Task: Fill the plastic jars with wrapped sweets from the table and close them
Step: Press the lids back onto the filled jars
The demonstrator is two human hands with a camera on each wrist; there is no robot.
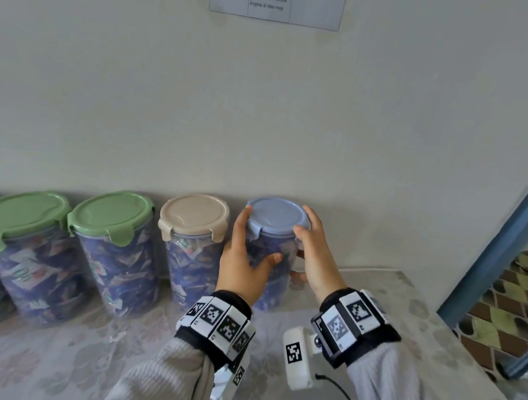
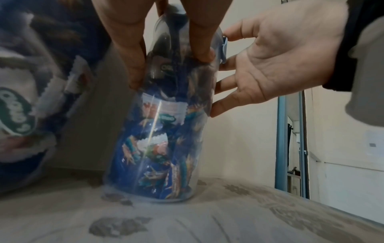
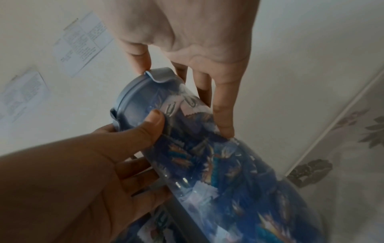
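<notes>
Blue-lidded jar: clear plastic jar (image 1: pixel 276 267) with a pale blue round lid (image 1: pixel 275 216), packed with blue wrapped sweets (image 2: pixel 158 148), upright on the counter near the wall, at the right end of the jar row.
Left hand: left hand (image 1: pixel 244 263) wraps the jar's left side, thumb across the front, fingers reaching up to the lid rim.
Right hand: right hand (image 1: pixel 314 255) cups the jar's right side, fingers lightly bent against the wall and lid edge.
Lid: sits on the jar; whether its clips are latched, I cannot tell.
Neighbours: beige-lidded jar (image 1: pixel 191 244) just beside it, then two green-lidded jars (image 1: pixel 109 248), all filled and closed.
Counter: floral-patterned cloth (image 1: pixel 73 359) covers the counter.
</notes>
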